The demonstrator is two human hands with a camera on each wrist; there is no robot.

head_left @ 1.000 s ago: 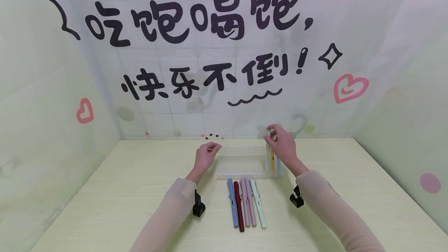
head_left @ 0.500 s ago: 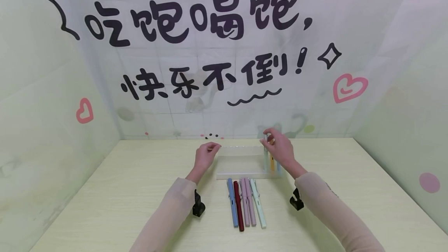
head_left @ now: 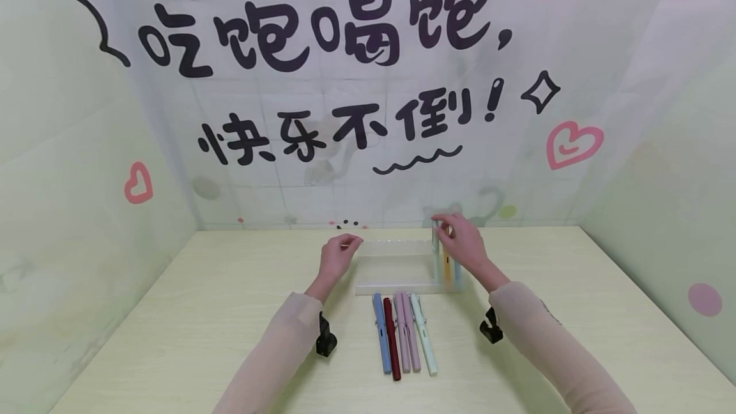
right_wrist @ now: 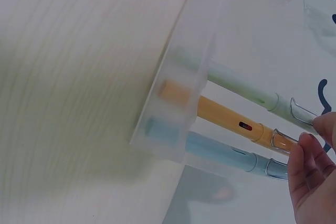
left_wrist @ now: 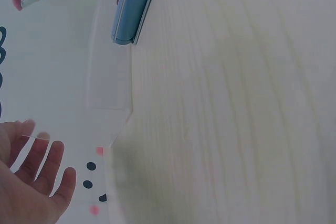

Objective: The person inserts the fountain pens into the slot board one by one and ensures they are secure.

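Observation:
My left hand [head_left: 336, 260] pinches the upper left edge of a clear pen rack [head_left: 397, 246] between thumb and forefinger; its other fingers are spread in the left wrist view. In the rack's right part stand a pale green pen [head_left: 436, 264], an orange pen [right_wrist: 223, 116] and a light blue pen [right_wrist: 220, 151]. A fingertip of my right hand [head_left: 464, 245] touches the green pen's top, and the other fingers are beside the orange pen's cap. Before the rack lie a blue pen [head_left: 382, 334], a dark red pen [head_left: 393, 340], two purple pens [head_left: 407, 334] and a mint pen [head_left: 425, 337].
A pale wood-grain table [head_left: 230, 337] carries the rack near its back edge. Behind it rises a printed backdrop [head_left: 322, 203] with black writing, and light side walls flank both sides.
The green pen's top has shifted slightly left and the pen now stands upright. My right thumb has moved from the pen's left side to its right. The left hand holds still.

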